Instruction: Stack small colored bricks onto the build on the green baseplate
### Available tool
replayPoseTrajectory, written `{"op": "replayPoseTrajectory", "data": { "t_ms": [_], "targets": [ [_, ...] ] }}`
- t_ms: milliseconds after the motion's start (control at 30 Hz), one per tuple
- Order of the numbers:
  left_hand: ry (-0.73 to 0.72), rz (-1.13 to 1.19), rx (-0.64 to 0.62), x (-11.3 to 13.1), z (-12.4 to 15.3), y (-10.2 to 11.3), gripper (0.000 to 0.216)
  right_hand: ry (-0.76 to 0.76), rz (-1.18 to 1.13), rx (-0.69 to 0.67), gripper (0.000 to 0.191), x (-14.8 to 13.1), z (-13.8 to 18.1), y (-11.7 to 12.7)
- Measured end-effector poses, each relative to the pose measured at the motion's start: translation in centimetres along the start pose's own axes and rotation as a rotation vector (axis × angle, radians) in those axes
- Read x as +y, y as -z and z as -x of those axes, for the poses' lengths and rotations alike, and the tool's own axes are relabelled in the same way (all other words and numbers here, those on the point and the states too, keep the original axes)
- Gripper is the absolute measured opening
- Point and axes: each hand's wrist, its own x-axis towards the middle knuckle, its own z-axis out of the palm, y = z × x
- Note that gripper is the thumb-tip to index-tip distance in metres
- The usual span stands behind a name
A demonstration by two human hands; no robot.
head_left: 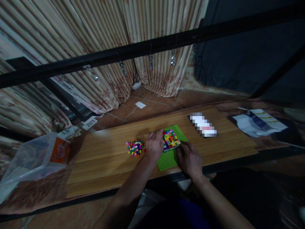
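Note:
A green studded baseplate (166, 159) lies on the wooden table (107, 159). A block of many-coloured small bricks (171, 139) is built on its far part. My left hand (154, 145) rests at the left edge of that block, fingers curled against it. My right hand (190, 158) lies on the near right part of the baseplate, fingers bent down onto it. A loose heap of small coloured bricks (135, 147) sits on the table just left of my left hand. Whether either hand pinches a brick is hidden.
A clear plastic bag with an orange box (47, 154) lies at the table's left end. A blurred white object (203, 125) and a white printed pouch (259, 123) lie to the right. A black bar (152, 47) crosses overhead; curtains hang behind.

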Motion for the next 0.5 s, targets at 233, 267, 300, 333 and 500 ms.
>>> {"op": "replayPoseTrajectory", "data": {
  "t_ms": [233,267,300,333,500],
  "targets": [
    [-0.043,-0.054,-0.001,-0.10,0.38,-0.21,0.034,-0.013,0.013,-0.026,0.029,-0.06,0.01,0.09],
    [-0.043,-0.057,-0.005,-0.08,0.38,-0.23,0.033,-0.013,0.015,-0.026,0.029,-0.05,0.01,0.08],
    [-0.042,-0.059,-0.009,-0.06,0.37,-0.23,0.033,-0.013,0.016,-0.026,0.029,-0.03,0.02,0.06],
    [-0.041,-0.062,-0.014,-0.02,0.35,-0.21,0.033,-0.012,0.017,-0.024,0.029,-0.01,0.02,0.03],
    [-0.068,-0.086,-0.039,0.20,0.21,0.20,0.033,0.007,0.014,-0.006,0.028,0.07,0.05,-0.17]
  ]
}}
